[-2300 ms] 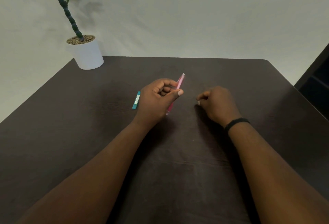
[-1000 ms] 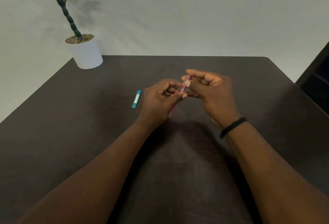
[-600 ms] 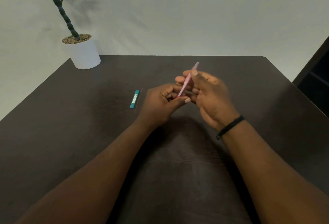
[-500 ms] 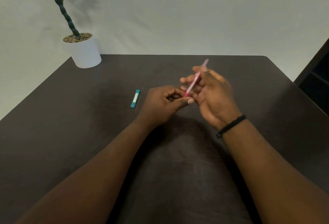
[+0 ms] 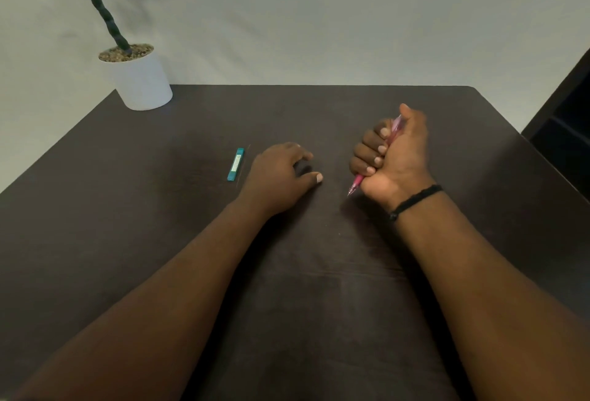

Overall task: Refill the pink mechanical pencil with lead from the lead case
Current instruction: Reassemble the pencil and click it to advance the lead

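Head view: pink mechanical pencil (image 5: 392,135) now passed into right hand (image 5: 396,158), fist grip clenched; left hand (image 5: 281,177) released, beside lead case (image 5: 235,164) at frame centre-left.

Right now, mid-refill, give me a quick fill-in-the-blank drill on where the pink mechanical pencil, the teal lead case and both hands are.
1. The pink mechanical pencil is gripped in the ____ hand's fist.
2. The pencil's tip points ____ toward the dark wooden table.
3. The teal lead case lies flat just beside the ____ hand.
4. The white pot with the plant stands at the table's far ____ corner.

Missing words: right; down; left; left
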